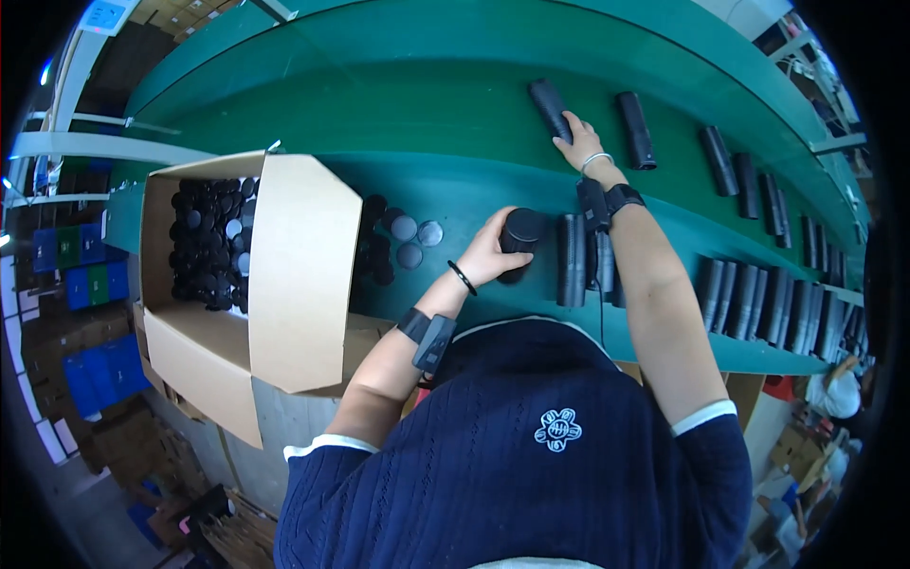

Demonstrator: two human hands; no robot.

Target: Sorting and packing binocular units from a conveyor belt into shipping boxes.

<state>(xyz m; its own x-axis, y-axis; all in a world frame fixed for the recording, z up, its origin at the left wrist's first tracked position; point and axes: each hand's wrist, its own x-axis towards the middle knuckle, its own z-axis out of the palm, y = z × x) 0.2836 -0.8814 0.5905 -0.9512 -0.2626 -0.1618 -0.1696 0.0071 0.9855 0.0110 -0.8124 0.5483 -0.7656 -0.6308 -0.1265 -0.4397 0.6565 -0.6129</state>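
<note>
My left hand (491,251) is wrapped round a black cylinder (524,228), its round, flat end turned up towards me. On the green belt beyond, my right hand (582,147) has its thumb and fingers about the near end of a dark ribbed tube (547,102). Close to my left hand, flat round black discs (404,228) lie loose on the green worktop, several of them piled against the carton. Right of the cylinder, dark tubes (572,261) stand side by side, partly hidden by my right forearm.
An open cardboard box (299,270) full of black discs (210,242) stands at the left. Another dark tube (636,131) lies on the belt (427,104), with several more to the right. Rows of dark tubes (749,294) line the worktop's right side.
</note>
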